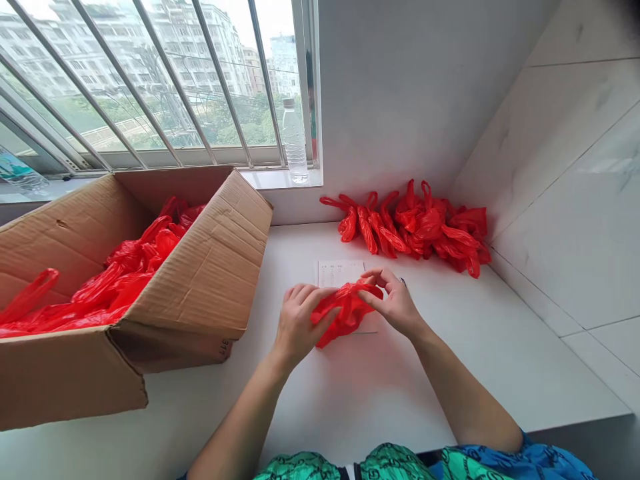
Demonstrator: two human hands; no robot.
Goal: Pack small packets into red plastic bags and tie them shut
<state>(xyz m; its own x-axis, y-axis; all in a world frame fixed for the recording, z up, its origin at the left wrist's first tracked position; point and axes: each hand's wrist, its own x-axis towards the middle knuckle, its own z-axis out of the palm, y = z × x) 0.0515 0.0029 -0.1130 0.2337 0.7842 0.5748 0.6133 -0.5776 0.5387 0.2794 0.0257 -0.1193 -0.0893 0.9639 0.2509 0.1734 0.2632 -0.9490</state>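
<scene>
A red bag [349, 310] is being pinched from opposite sides by left hand [301, 321] and right hand [397, 303], seemingly to control its folds.

Daylit barred window [155, 80], pale buildings [115, 40] and trees [227, 125] outside, grey wall [400, 87], tiled wall [570, 200] at right, white countertop [480, 353]

A clear bottle [295, 143] is stood upright on the sill [265, 179] of a window [163, 100] crossed by metal bars [222, 80]. Another bottle [20, 175] is cut off by the left edge. Buildings [227, 47] and trees [217, 127] are seen outside.
</scene>
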